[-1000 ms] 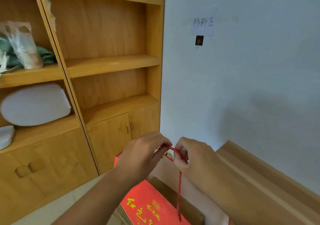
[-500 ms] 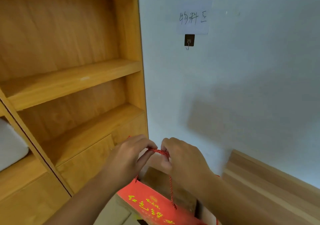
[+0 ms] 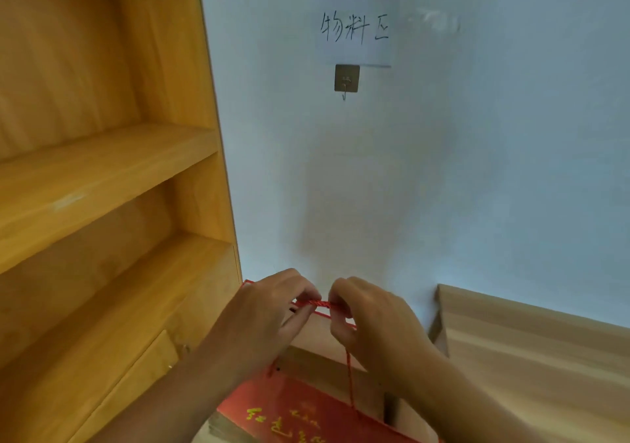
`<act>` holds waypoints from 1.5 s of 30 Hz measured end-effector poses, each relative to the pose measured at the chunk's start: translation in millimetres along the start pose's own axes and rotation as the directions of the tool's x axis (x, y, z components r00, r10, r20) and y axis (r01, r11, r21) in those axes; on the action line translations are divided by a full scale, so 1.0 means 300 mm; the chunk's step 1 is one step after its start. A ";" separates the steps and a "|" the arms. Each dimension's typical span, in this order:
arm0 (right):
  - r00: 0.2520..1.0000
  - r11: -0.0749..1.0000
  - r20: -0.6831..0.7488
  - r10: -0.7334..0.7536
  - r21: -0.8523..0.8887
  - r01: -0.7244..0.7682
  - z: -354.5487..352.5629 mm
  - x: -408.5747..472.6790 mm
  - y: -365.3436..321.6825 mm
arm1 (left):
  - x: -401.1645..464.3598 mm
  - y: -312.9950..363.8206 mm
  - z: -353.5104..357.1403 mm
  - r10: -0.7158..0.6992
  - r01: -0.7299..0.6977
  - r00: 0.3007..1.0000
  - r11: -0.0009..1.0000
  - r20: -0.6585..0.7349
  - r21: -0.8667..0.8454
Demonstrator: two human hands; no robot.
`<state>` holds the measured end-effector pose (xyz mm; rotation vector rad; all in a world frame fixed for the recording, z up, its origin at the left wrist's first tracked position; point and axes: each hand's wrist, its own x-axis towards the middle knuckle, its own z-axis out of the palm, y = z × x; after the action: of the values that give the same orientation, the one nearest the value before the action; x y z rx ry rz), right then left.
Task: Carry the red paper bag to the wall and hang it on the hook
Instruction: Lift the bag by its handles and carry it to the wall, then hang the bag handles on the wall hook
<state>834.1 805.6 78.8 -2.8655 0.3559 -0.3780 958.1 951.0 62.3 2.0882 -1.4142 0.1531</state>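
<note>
The red paper bag (image 3: pixel 306 415) with gold writing hangs low in front of me, its open top showing a brown inside. Its red cord handle (image 3: pixel 315 303) is stretched level between my two hands. My left hand (image 3: pixel 262 320) pinches the cord's left end and my right hand (image 3: pixel 371 323) pinches its right end. On the pale wall above them sits a small square metal hook (image 3: pixel 346 79), empty, well above the cord and slightly to its right. A white paper label (image 3: pixel 354 31) with handwriting is stuck just over the hook.
A tall wooden shelf unit (image 3: pixel 112 176) with cabinet doors below fills the left side, its side panel meeting the wall. A light wooden board or tabletop (image 3: pixel 531 347) leans along the wall at the lower right.
The view has come closer to the wall, so the hook and label look larger and nearer the middle. Both hands keep the same hold on the cord, and the shelf contents have left the view.
</note>
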 end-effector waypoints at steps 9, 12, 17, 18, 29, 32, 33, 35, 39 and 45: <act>0.990 0.992 -0.074 0.116 -0.032 -0.119 0.020 0.154 -0.086 | 0.126 -0.169 -0.053 0.076 -0.074 0.997 0.990 0.013 -0.121; 0.987 0.991 -0.099 0.130 -0.022 -0.133 0.023 0.205 -0.080 | 0.179 -0.219 -0.061 0.091 -0.088 0.996 0.988 0.020 -0.130; 0.979 0.987 -0.130 0.159 0.027 -0.156 0.023 0.317 -0.024 | 0.310 -0.293 -0.061 0.120 -0.117 0.993 0.985 0.018 -0.126; 0.977 0.986 -0.138 0.165 0.039 -0.161 0.025 0.344 -0.004 | 0.341 -0.309 -0.054 0.122 -0.120 0.992 0.986 0.011 -0.115; 0.965 0.975 -0.189 0.181 0.160 -0.152 -0.015 0.671 0.209 | 0.704 -0.445 -0.028 0.123 -0.126 0.992 0.986 -0.032 -0.110; 0.958 0.977 -0.230 0.173 0.162 -0.138 -0.047 0.783 0.252 | 0.821 -0.492 -0.035 0.125 -0.130 0.991 0.983 -0.046 -0.127; 0.955 0.978 -0.243 0.172 0.158 -0.136 -0.060 0.824 0.267 | 0.864 -0.512 -0.039 0.129 -0.135 0.990 0.982 -0.053 -0.131; 0.948 0.978 -0.267 0.174 0.156 -0.136 -0.077 0.909 0.298 | 0.950 -0.555 -0.046 0.144 -0.152 0.987 0.978 -0.068 -0.143; 0.934 0.969 -0.292 0.207 0.194 -0.154 -0.087 1.072 0.361 | 1.121 -0.648 -0.045 0.173 -0.185 0.981 0.968 -0.083 -0.170; 0.905 0.941 -0.305 0.295 0.260 -0.219 -0.102 1.292 0.455 | 1.383 -0.779 -0.028 0.234 -0.243 0.970 0.948 -0.069 -0.207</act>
<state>1160.3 567.3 159.8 -2.4877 0.7011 -0.8094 1340.7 679.3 143.8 1.7273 -1.5802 0.1357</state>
